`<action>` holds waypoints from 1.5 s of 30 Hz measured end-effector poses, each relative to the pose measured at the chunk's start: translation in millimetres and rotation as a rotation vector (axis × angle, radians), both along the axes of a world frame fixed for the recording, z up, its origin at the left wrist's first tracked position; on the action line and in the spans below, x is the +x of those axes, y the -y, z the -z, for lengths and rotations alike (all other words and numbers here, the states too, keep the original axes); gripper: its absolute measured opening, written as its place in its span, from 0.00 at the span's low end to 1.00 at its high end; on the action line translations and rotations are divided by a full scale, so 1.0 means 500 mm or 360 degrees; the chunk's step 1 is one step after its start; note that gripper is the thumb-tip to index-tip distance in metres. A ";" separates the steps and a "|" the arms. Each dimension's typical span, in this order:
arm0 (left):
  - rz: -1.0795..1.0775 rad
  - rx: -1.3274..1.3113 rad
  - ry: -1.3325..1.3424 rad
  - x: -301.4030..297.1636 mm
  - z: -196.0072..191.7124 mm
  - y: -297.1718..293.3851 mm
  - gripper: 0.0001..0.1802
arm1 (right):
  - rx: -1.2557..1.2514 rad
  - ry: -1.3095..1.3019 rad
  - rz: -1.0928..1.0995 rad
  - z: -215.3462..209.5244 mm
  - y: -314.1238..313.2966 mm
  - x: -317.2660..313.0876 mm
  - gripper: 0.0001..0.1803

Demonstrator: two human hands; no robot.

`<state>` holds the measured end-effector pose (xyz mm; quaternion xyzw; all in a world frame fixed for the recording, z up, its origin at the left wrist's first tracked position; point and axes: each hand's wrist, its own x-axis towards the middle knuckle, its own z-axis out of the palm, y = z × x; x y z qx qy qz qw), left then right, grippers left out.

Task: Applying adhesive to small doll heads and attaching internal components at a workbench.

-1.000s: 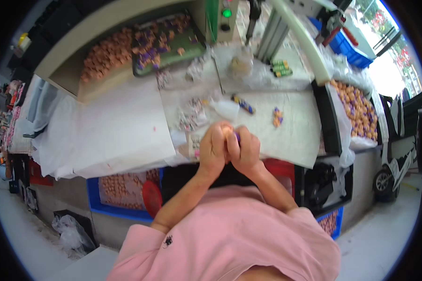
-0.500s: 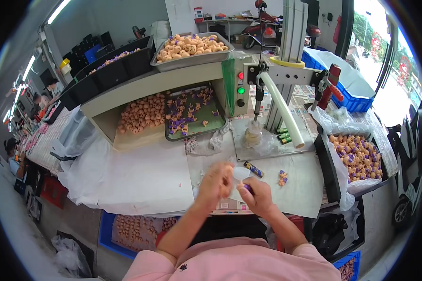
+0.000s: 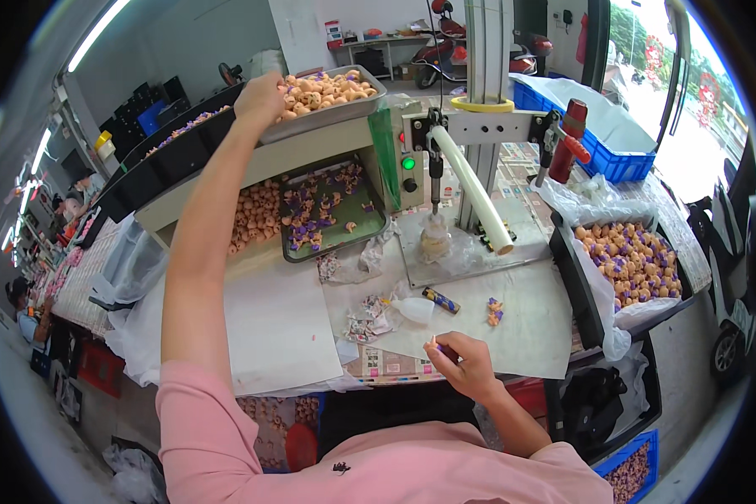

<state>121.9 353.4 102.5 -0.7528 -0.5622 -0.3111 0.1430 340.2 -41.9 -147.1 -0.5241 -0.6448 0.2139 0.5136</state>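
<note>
Our right hand [image 3: 466, 365] pinches a small purple piece [image 3: 438, 345] between thumb and fingertips, closed on it just above the near edge of the white paper-covered bench [image 3: 521, 332]. Our left hand [image 3: 260, 97] is stretched far up and to the left, its fingers curled down into the heap of tan, bead-like round parts [image 3: 328, 88] that fills the raised grey metal tray [image 3: 357, 109]; whether those fingers have closed on a part or only rest among them we cannot tell. Below that tray, a dark flat tray [image 3: 365, 235] holds scattered purple and tan pieces, with a further heap of tan parts [image 3: 256, 214] just beside it on the left. Near our right hand lie a small white squeeze bottle [image 3: 413, 309], a short dark cylinder with a yellow band [image 3: 439, 300] and a little joined tan-and-purple cluster [image 3: 494, 312]. Behind these stands a vertical press fixture with a green button [image 3: 408, 163] and a long cream tube [image 3: 475, 189] slanting toward us. At the right, a black bin lined with clear plastic [image 3: 581, 294] holds assembled tan-and-purple items [image 3: 630, 260]. In our judgement the reach goes well if the left hand lifts a single part cleanly off the top of the heap, without spilling any over the rim, while the right hand keeps the purple piece steady and oriented for mating.
</note>
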 end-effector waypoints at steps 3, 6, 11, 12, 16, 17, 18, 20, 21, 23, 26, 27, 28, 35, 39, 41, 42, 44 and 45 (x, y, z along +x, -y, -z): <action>-0.0010 -0.0074 -0.0013 -0.006 0.023 -0.044 0.16 | -0.0047 -0.0011 -0.0005 0.010 0.005 0.005 0.09; 0.0062 0.0200 0.0218 -0.037 0.070 -0.077 0.15 | 0.0013 -0.0029 0.0073 0.039 -0.004 0.027 0.08; 0.0597 -0.0147 0.1391 -0.015 0.182 0.067 0.15 | -0.0091 0.0113 0.0352 0.103 -0.033 0.092 0.07; 0.0918 -0.0343 0.1695 -0.025 0.219 0.113 0.13 | -0.0076 0.0173 0.0408 0.117 -0.041 0.104 0.06; 0.1523 -0.1458 0.2567 -0.042 0.412 0.308 0.08 | 0.0096 0.0501 0.0597 0.188 -0.070 0.136 0.08; 0.1464 -0.1551 0.2680 -0.035 0.458 0.362 0.06 | 0.0062 0.0506 0.0578 0.201 -0.078 0.136 0.08; 0.1379 -0.1762 0.2832 -0.040 0.508 0.395 0.06 | 0.0061 0.0568 0.0537 0.209 -0.088 0.135 0.10; 0.1297 -0.2082 0.3031 -0.043 0.607 0.444 0.07 | -0.0043 0.0619 0.0468 0.224 -0.103 0.124 0.14; 0.1306 -0.2189 0.3078 -0.042 0.645 0.464 0.08 | -0.0063 0.0632 0.0462 0.226 -0.112 0.115 0.14; 0.1288 -0.2301 0.3200 -0.048 0.712 0.504 0.09 | -0.0130 0.0655 0.0410 0.231 -0.129 0.089 0.14; 0.1279 -0.2382 0.3332 -0.051 0.765 0.546 0.13 | -0.0026 0.0726 0.0370 0.225 -0.157 0.051 0.11; 0.1272 -0.2373 0.3340 -0.053 0.778 0.552 0.15 | -0.0029 0.0730 0.0355 0.227 -0.171 0.036 0.11; 0.1290 -0.2365 0.3386 -0.059 0.796 0.554 0.18 | 0.0068 0.0730 0.0342 0.229 -0.189 0.021 0.11; 0.1057 -0.2355 0.3636 -0.063 0.782 0.554 0.20 | -0.0097 0.1065 0.0287 0.254 -0.289 -0.077 0.18; 0.1201 -0.2312 0.3707 -0.086 0.820 0.554 0.20 | -0.0232 0.1107 0.0274 0.248 -0.283 -0.101 0.21; 0.1192 -0.2260 0.3738 -0.091 0.825 0.553 0.20 | -0.0065 0.1071 0.0303 0.245 -0.273 -0.106 0.22; 0.1174 -0.2242 0.3699 -0.092 0.821 0.552 0.20 | -0.0067 0.1073 0.0285 0.242 -0.267 -0.109 0.22; 0.1141 -0.2216 0.3676 -0.094 0.817 0.551 0.21 | -0.0126 0.0415 0.0319 0.234 -0.243 -0.116 0.19; 0.1090 -0.2206 0.3585 -0.092 0.815 0.548 0.22 | -0.0133 0.0421 0.0305 0.226 -0.233 -0.115 0.19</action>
